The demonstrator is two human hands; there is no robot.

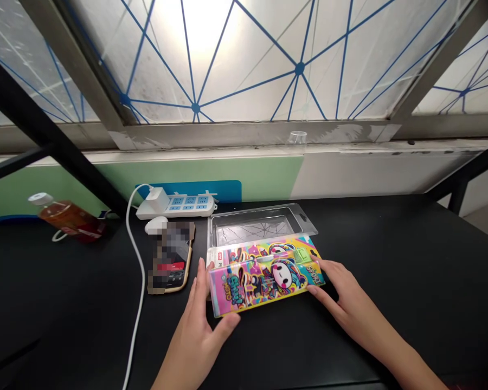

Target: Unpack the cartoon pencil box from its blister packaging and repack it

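From your head camera, you have the printed plastic case point(264, 276) between your two hands, lying flat and slanted on the black table point(65, 309). Your left hand point(197, 341) cups its left end: your left thumb point(228, 325) presses along the near edge, and your left fingers point(199, 284) stand spread against the end. Your right hand point(350, 298) comes in from the other side, with your right fingers point(323, 284) fanned narrowly around the right end and near corner. Both hands grip the case from its ends.

The case rests on the printed backing card point(228, 254) of an opened clear blister pack point(254, 225), whose empty tray lies just beyond it. To the left of your left hand is a phone point(171, 257), blurred and in a tan cover. Beyond it sit a small white rounded object point(155, 225) and a white power strip point(174, 208) with a charger point(158, 199) plugged in. The charger's white cable point(136, 271) runs down the table. Farther left, a bottle of amber drink point(67, 216) lies on its side. Ahead, a clear plastic cup point(297, 138) stands on the ledge beneath a frosted window point(211, 59) crisscrossed with blue lines.
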